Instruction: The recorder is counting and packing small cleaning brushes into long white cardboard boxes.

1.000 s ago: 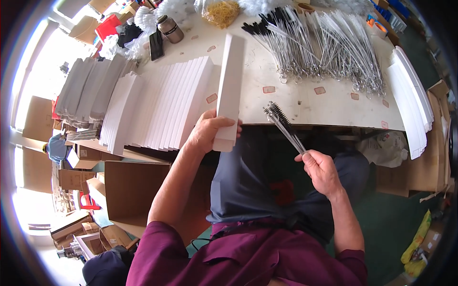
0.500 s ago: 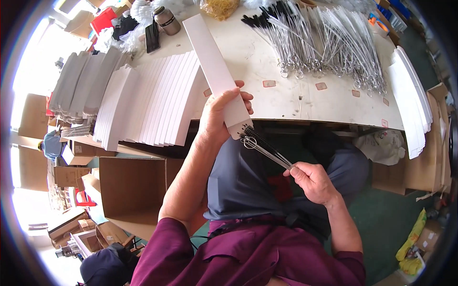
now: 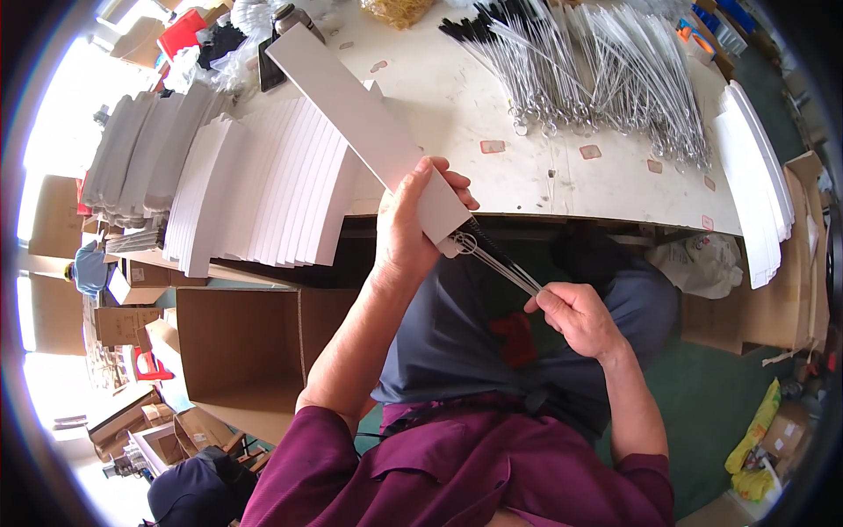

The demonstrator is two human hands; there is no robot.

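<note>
My left hand [image 3: 406, 224] is wrapped round a long, slim white box [image 3: 356, 110], which slants from upper left down toward my lap. In my right hand [image 3: 581, 323], pinched between thumb and fingers, is a bunch of thin wire brushes [image 3: 507, 268]. Their far ends, with black bristles and wire loops, are at the box's lower end and partly inside it. How deep they reach is hidden by the box.
White boxes [image 3: 263, 184] stand in a row on the table [image 3: 430, 79] at left. Many loose wire brushes [image 3: 606, 88] lie at the back right. More flat white boxes [image 3: 755, 184] are at the right edge. A cardboard carton [image 3: 241, 347] stands open below left.
The white box has tilted further left at its top. Its lower end has moved right, over the brushes' bristles and loops, so less of them shows. My right hand has barely moved.
</note>
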